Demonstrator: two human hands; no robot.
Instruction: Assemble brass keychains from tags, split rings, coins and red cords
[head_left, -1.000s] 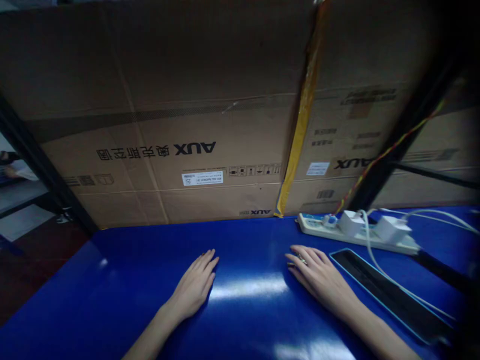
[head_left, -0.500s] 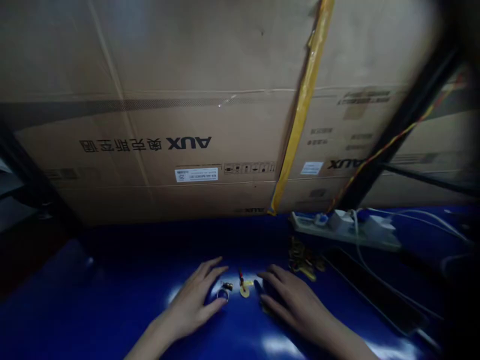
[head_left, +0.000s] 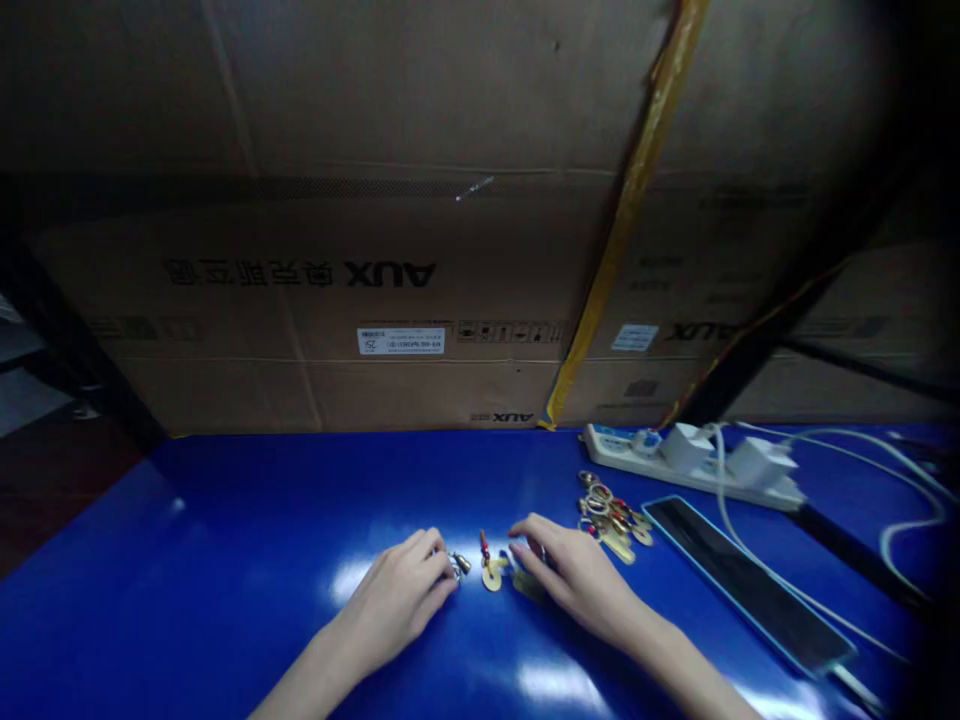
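Left hand [head_left: 397, 600] rests on the blue bench [head_left: 225, 530], fingers [head_left: 431, 558] curled inward. Grip half closed, with a small metal charm [head_left: 458, 565] at the fingertips; cannot tell whether it is held. Right hand [head_left: 577, 578] lies close by, fingers loosely curved and tips low to the bench. Grip partly open; cannot tell if it has hold of anything.

Between the hands: a gold disc charm [head_left: 491, 578] with a red piece at its top. A flat gold tag [head_left: 529, 586] lies at the edge of the right hand. Beyond that hand is a loose heap of gold rings and charms [head_left: 611, 520], just below a white power strip [head_left: 675, 470] carrying two white plug adapters [head_left: 757, 462]. To the heap's right, a black panel with blue edging [head_left: 746, 580] — white cable [head_left: 750, 550] along it. Cardboard AUX cartons [head_left: 390, 300] stand along the far edge.
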